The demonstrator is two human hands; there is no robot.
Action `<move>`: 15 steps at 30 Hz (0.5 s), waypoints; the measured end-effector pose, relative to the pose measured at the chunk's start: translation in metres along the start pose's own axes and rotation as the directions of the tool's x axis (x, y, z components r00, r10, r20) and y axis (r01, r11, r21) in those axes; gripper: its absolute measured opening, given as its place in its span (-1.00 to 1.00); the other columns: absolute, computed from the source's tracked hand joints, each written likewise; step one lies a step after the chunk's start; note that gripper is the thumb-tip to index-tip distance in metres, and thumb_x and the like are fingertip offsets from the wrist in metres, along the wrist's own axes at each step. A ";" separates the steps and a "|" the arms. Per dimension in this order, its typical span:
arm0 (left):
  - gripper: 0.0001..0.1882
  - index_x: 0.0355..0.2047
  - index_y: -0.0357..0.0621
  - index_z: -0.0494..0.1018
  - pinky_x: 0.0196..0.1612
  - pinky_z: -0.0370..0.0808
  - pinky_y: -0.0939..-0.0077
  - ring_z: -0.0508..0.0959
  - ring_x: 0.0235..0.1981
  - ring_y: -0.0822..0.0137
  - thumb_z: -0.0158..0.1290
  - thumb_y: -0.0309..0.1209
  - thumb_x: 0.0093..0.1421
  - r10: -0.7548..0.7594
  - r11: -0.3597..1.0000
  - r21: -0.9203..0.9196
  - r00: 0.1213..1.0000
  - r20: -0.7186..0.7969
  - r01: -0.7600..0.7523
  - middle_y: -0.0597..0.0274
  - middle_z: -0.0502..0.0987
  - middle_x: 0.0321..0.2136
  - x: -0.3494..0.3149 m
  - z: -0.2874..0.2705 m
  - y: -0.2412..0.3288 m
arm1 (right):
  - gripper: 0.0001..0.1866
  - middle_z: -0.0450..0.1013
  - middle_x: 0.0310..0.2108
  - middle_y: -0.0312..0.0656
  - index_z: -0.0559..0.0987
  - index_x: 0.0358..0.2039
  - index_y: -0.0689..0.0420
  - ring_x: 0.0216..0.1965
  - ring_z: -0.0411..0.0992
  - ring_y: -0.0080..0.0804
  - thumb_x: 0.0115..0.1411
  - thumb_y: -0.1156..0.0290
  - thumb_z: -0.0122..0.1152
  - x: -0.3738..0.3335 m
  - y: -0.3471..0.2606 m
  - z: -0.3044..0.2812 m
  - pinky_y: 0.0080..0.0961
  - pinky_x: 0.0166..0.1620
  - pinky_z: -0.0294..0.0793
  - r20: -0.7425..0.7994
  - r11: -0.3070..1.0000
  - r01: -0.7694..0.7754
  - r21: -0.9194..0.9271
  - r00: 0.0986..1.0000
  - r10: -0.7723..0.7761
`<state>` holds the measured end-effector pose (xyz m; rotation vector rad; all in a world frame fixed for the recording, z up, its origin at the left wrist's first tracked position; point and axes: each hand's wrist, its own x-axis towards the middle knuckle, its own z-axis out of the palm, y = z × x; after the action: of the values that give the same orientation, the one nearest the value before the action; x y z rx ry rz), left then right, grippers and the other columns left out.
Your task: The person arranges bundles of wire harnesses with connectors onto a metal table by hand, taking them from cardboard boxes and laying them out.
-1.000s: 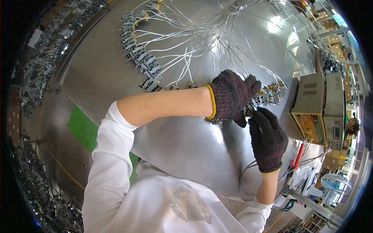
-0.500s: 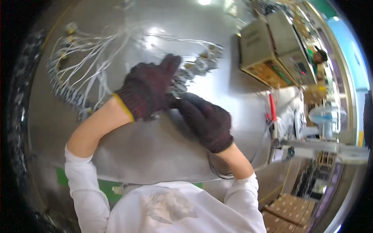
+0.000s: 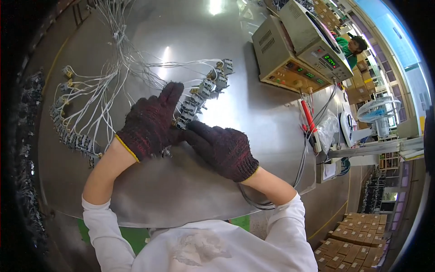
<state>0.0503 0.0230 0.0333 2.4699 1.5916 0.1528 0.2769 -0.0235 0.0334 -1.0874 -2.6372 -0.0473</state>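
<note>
Both my hands wear dark red-black knit gloves and meet over the near end of a slanting row of small grey wired parts (image 3: pixel 194 102). These are blocky, with black pins and yellowish ends, and white leads run from them. My left hand (image 3: pixel 152 120) is closed round the row's near end, its thumb side pointing away from me. My right hand (image 3: pixel 219 147) is closed against the same end, fingers pressed together near the left hand. What lies between the fingers is mostly hidden. A second row of such parts (image 3: pixel 72 138) curves along the table to the left.
White wires (image 3: pixel 118 50) gather in a bundle at the far left of the metal table (image 3: pixel 181 190). Two stacked test instruments (image 3: pixel 290 50) stand at the back right. Nearby lie a red-handled probe (image 3: pixel 308 117) and grey cables (image 3: pixel 302 158). Another person (image 3: pixel 351 47) is beyond the instruments.
The view has shifted, so table and instruments sit further left in the picture. Both hands remain together at the near end of the row, with slight changes in pose.
</note>
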 end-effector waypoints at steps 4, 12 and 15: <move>0.20 0.50 -0.17 0.09 0.12 0.51 -0.01 0.60 0.02 -0.10 0.35 0.15 -0.01 0.093 0.993 0.065 0.996 0.008 -0.094 -0.16 0.26 0.44 -0.006 -0.013 -0.009 | -0.65 0.58 0.01 -0.34 0.67 0.03 -0.17 -0.40 0.60 -0.33 0.21 0.34 0.27 0.001 0.001 0.002 -0.34 -0.44 0.58 0.003 1.000 0.002 0.014 1.000 -0.002; -0.37 0.24 -0.17 0.47 0.22 0.43 0.04 0.59 0.05 -0.08 0.24 -0.06 0.27 0.262 0.958 -0.043 0.928 -0.265 -0.282 -0.04 0.63 0.04 -0.033 -0.044 -0.017 | -0.59 0.58 0.04 -0.31 0.66 0.10 -0.11 -0.49 0.57 -0.33 0.20 0.30 0.29 -0.001 0.006 0.010 -0.33 -0.51 0.54 -0.118 0.999 0.028 -0.019 0.993 -0.030; -0.57 0.03 -0.21 0.61 0.16 0.49 0.14 0.62 0.01 0.01 0.29 -0.20 0.26 0.082 0.975 -0.142 0.867 -0.491 -0.172 -0.01 0.67 -0.08 -0.034 -0.047 -0.029 | -0.56 0.58 0.05 -0.32 0.62 0.16 -0.12 -0.50 0.58 -0.33 0.25 0.34 0.21 0.003 0.005 0.010 -0.34 -0.52 0.54 -0.091 0.999 0.048 -0.015 0.995 -0.049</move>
<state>0.0013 0.0085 0.0738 2.5123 1.4842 0.9628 0.2757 -0.0162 0.0249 -0.9999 -2.5845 -0.1211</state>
